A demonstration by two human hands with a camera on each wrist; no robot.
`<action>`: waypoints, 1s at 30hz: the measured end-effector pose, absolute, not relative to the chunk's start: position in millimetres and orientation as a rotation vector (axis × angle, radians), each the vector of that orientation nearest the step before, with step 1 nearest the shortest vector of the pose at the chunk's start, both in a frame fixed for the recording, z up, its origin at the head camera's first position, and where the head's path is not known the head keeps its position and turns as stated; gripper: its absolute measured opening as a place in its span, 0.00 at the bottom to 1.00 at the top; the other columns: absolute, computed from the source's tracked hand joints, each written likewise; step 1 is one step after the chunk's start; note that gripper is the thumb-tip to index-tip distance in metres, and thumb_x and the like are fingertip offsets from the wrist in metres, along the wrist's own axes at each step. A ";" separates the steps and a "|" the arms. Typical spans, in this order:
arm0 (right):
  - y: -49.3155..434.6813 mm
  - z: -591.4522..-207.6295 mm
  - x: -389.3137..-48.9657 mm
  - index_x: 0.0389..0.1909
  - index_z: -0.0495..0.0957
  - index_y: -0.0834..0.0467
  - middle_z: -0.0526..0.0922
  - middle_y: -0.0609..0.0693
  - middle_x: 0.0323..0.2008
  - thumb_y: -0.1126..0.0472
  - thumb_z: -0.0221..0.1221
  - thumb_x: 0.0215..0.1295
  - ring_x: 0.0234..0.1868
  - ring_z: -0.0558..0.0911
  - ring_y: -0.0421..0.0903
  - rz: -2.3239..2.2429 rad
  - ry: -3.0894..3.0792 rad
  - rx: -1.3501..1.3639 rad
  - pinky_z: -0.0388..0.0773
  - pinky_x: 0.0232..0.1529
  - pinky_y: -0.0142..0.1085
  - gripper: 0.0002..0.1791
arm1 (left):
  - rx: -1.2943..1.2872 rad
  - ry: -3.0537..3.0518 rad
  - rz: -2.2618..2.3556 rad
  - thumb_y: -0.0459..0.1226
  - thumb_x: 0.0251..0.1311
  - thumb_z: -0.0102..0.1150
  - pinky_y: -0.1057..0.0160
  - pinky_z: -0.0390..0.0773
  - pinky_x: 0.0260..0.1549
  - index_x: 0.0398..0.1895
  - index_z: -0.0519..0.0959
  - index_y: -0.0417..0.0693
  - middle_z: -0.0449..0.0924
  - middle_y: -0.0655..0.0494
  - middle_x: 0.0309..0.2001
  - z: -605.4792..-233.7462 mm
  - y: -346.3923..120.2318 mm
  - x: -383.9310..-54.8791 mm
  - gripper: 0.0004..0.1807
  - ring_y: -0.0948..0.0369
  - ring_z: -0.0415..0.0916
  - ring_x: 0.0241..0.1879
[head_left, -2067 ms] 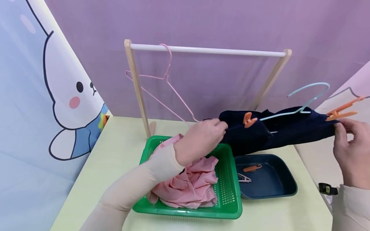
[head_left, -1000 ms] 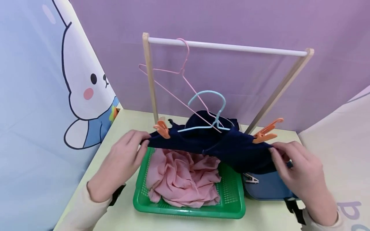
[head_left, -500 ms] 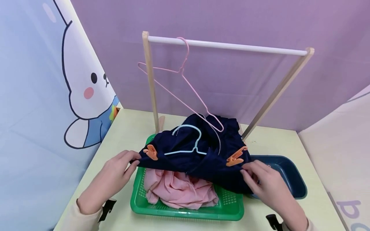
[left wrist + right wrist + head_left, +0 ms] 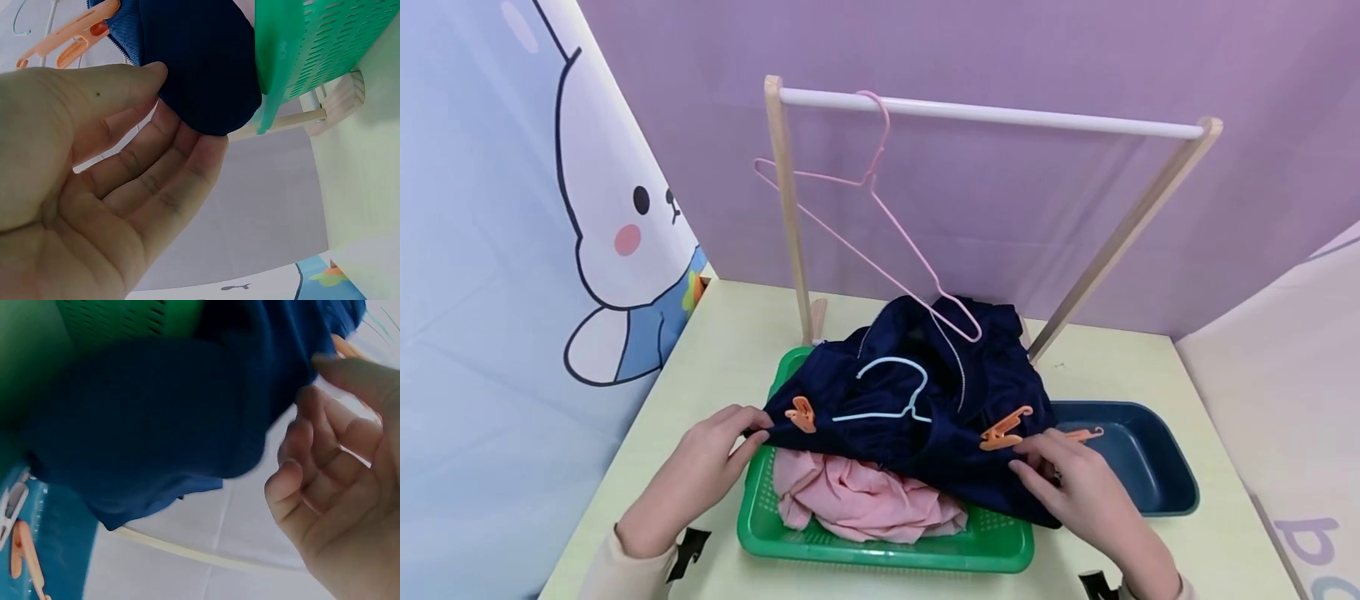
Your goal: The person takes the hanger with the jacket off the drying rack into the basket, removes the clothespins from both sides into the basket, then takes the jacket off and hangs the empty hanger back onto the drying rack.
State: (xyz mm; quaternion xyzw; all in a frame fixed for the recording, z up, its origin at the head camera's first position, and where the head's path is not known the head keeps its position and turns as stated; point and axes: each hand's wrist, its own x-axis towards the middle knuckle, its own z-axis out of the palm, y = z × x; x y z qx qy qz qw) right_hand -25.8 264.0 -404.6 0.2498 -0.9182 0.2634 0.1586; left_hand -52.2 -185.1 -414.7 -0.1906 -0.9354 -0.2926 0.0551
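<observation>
A navy blue garment point(image 4: 1000, 367) with a zip lies draped over the back of the green basket point(image 4: 880, 560), partly covering the pink cloth point(image 4: 880, 500) inside. On it rests a light blue hanger point(image 4: 922, 382), its lower part hidden by fabric. Two orange clothespins, a left one point(image 4: 802, 414) and a right one point(image 4: 1002, 431), are clipped near the garment's front edge. My left hand point(image 4: 711, 458) pinches that edge at its left end between thumb and fingers. At the right end, my right hand point(image 4: 1078, 479) pinches the edge beside the right clothespin.
Behind the basket stands a rack with a white rod point(image 4: 1000, 114), from which a pink hanger point(image 4: 907, 237) hangs. A dark blue tray point(image 4: 1183, 479) sits at the right; an orange clothespin point(image 4: 26, 556) and a pale one point(image 4: 11, 509) lie in it.
My left hand has moved onto the garment's left end. Both hands have brought the garment and hanger leftward from the right, then lowered them towards me over the basket.
</observation>
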 end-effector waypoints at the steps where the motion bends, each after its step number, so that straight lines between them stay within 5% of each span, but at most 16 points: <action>1: 264.4 -402.9 -26.9 0.40 0.83 0.50 0.77 0.36 0.34 0.67 0.75 0.50 0.30 0.71 0.32 0.776 -2.604 0.700 0.68 0.28 0.22 0.17 | -0.579 -2.841 -0.889 0.29 0.63 0.66 0.59 0.81 0.33 0.40 0.81 0.52 0.79 0.61 0.39 -414.5 -185.1 -52.4 0.08 0.63 0.79 0.38; 8: 261.8 -391.1 -35.4 0.53 0.82 0.52 0.75 0.49 0.57 0.72 0.73 0.53 0.50 0.74 0.41 1.162 -2.554 0.515 0.72 0.41 0.25 0.26 | -0.555 -2.865 -0.877 0.29 0.63 0.66 0.60 0.82 0.33 0.40 0.81 0.52 0.79 0.60 0.39 -413.4 -184.8 -52.7 0.08 0.63 0.78 0.37; 17: 258.9 -389.5 -39.7 0.48 0.83 0.54 0.73 0.49 0.60 0.74 0.69 0.57 0.43 0.74 0.44 1.319 -2.538 0.457 0.73 0.36 0.33 0.20 | -0.547 -2.875 -0.890 0.30 0.63 0.66 0.59 0.82 0.34 0.41 0.81 0.51 0.80 0.60 0.39 -413.2 -183.3 -53.9 0.08 0.63 0.78 0.38; 24: 258.5 -388.7 -41.3 0.45 0.84 0.53 0.70 0.50 0.63 0.75 0.70 0.55 0.56 0.70 0.41 1.268 -2.530 0.450 0.71 0.35 0.30 0.19 | -0.554 -2.852 -1.031 0.29 0.62 0.67 0.53 0.83 0.41 0.59 0.74 0.43 0.82 0.64 0.38 -416.8 -188.4 -59.1 0.22 0.60 0.82 0.40; 30: 257.2 -389.4 -42.3 0.45 0.84 0.55 0.68 0.52 0.63 0.77 0.68 0.55 0.59 0.67 0.41 1.264 -2.503 0.477 0.69 0.34 0.29 0.20 | -0.612 -2.781 -1.201 0.29 0.62 0.67 0.53 0.83 0.46 0.62 0.71 0.44 0.82 0.70 0.37 -426.2 -198.4 -64.1 0.26 0.60 0.83 0.42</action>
